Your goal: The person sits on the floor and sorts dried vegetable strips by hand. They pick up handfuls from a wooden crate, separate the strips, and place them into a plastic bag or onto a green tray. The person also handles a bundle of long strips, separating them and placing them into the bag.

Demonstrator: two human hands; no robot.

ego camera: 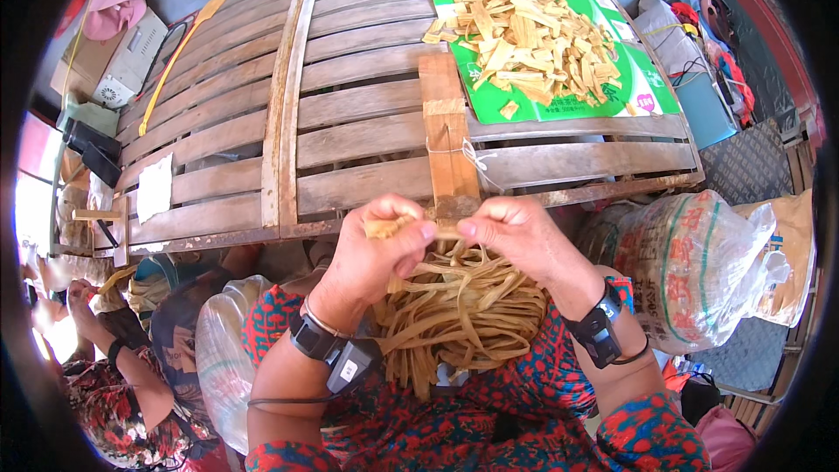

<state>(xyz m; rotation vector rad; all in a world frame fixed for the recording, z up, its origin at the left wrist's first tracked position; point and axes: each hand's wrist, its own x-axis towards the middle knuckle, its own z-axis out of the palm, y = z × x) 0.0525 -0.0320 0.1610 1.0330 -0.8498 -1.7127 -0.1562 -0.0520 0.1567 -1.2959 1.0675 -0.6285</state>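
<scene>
Between the fingers and thumb of my left hand (387, 242) is a tan fibrous strip, with a folded yellowish piece also in that hand. The fingertips of my right hand (508, 229) pinch the strip's other side, a short way off. Both hands are at the near end of a wooden block (452, 164), which has white string tied round it and lies on the slatted table. Below them, a large bundle of long tan strips (465, 308) rests on my lap. Short cut pieces (531, 46) are heaped on a green printed sheet (485, 105) at the table's far right.
The slatted wooden table (360, 137) has a rusty metal edge. On it lie a yellow plastic strip (174, 59) and a torn white paper (155, 189). A stuffed woven sack (682, 269) stands at right, a clear plastic bag (229, 347) at left. Another person's arm (124, 360) is at far left.
</scene>
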